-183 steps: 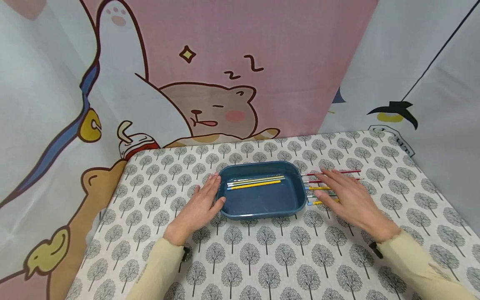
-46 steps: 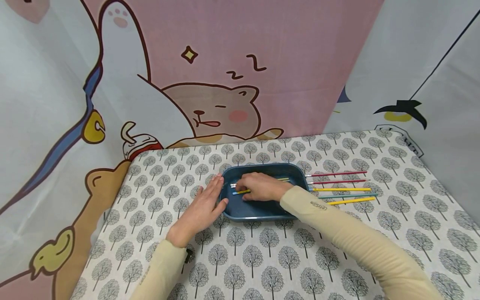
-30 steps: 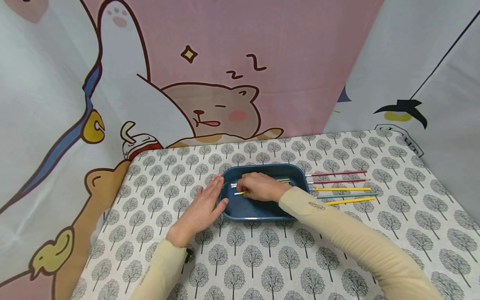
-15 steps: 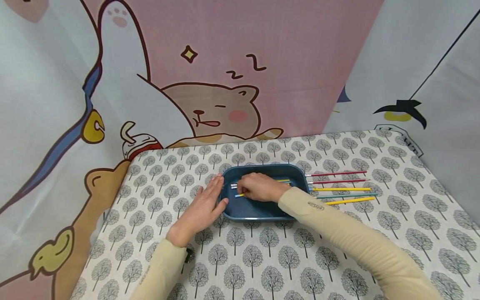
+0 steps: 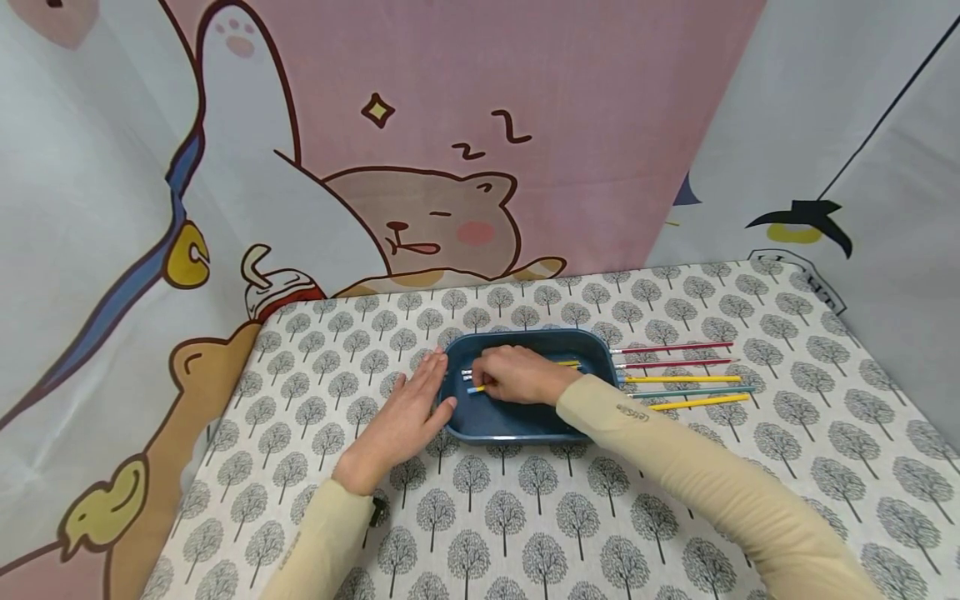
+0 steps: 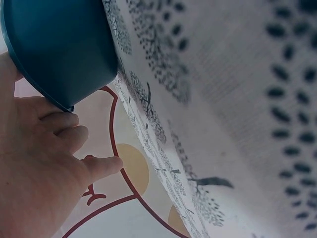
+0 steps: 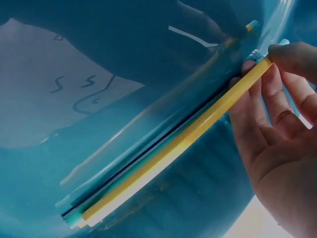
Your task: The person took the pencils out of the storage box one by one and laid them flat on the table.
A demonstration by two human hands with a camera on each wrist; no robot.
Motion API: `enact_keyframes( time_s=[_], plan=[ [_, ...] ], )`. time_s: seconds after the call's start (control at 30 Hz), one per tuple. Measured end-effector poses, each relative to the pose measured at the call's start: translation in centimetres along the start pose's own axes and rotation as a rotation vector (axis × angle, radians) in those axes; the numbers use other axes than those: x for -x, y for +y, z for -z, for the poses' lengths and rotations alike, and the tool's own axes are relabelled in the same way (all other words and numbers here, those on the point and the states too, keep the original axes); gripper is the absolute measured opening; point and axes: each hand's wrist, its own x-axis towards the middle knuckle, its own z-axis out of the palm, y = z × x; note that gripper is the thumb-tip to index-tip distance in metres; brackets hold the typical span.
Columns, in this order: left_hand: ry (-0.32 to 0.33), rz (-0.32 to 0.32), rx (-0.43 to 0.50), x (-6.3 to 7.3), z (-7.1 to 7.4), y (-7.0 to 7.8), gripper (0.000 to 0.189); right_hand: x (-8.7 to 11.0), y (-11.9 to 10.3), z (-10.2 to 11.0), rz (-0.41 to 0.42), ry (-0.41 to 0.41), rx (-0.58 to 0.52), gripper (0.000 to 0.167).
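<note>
A blue tray (image 5: 495, 418) lies on a tree-printed cloth (image 5: 450, 567), and both hands are at work around it. Left of the tray, the left hand (image 5: 396, 422) rests against its end wall, the four fingers stretched out close together and the thumb held apart from them. Inside the tray, toward its left half, the right hand (image 5: 517, 373) pinches a blue-ended yellow pencil (image 7: 193, 134) near its coloured end – thumb on one side, curled fingertips on the other. The pencil runs lengthwise along the tray; whether it touches the tray's floor along its whole length, I cannot tell.

Other pencils (image 5: 567, 363) lie in the tray beside the held one, partly covered by the right hand, at least one of them greenish. Just right of the tray is a row of five pencils (image 5: 686, 378), roughly parallel: two red, then yellow, green and yellow – the nearest two partly hidden by the right sleeve (image 5: 675, 442). Behind the tray rises a cartoon-printed hanging (image 5: 600, 100).
</note>
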Motion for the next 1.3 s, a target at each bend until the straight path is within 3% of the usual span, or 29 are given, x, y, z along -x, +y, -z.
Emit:
enact_keyframes(
  time_s=[0.6,1.03,1.3],
  plan=[
    [-0.021,0.002,-0.006,0.1,0.1,0.0,0.069,0.6,-1.0,2.3,0.028,0.088,-0.039,0.010],
    [-0.017,0.001,-0.009,0.0,0.0,0.0,0.071,1.7,-1.9,4.4,0.040,0.174,-0.123,0.009],
    [-0.012,0.005,0.003,0.0,0.0,0.0,0.069,2.3,-2.4,5.6,0.018,0.179,-0.183,0.011]
  ],
)
